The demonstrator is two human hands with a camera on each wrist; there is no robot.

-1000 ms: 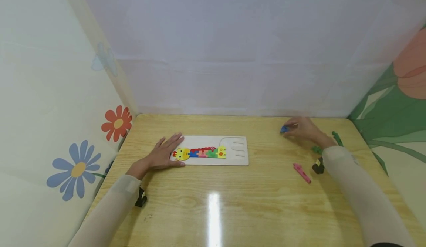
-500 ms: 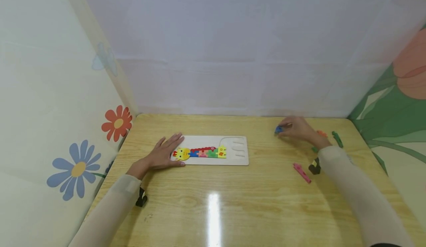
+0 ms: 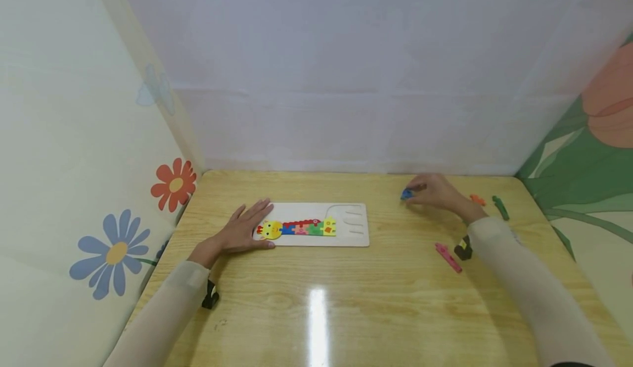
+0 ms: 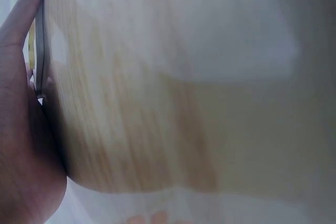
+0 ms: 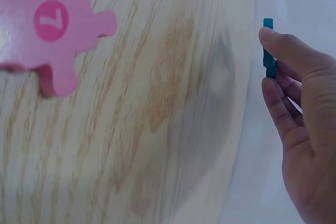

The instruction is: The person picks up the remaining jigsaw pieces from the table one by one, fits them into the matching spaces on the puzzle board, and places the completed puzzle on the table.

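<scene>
A white puzzle board (image 3: 351, 240) lies on the table with a giraffe's yellow head (image 3: 270, 229) and several coloured neck pieces fitted in it; its right end shows bare outlined recesses. My left hand (image 3: 242, 228) rests spread over the board's left end, fingers straight, thumb along the near edge. To the right of the board, my right hand (image 3: 435, 192) pinches a small blue puzzle piece (image 3: 406, 194) between thumb and fingers. The right wrist view shows that piece edge-on, raised above the table. A pink puzzle piece (image 5: 55, 22) marked 7 lies near that hand.
Behind the right wrist lie an orange piece (image 3: 477, 199) and a green piece (image 3: 500, 207). The wooden table (image 3: 346, 312) meets a white cloth wall (image 3: 316, 109) at the back. Flower-printed sheets stand at both sides.
My right hand has moved left toward the board with the blue puzzle piece, uncovering the orange piece behind it. The left hand and the board have stayed still.
</scene>
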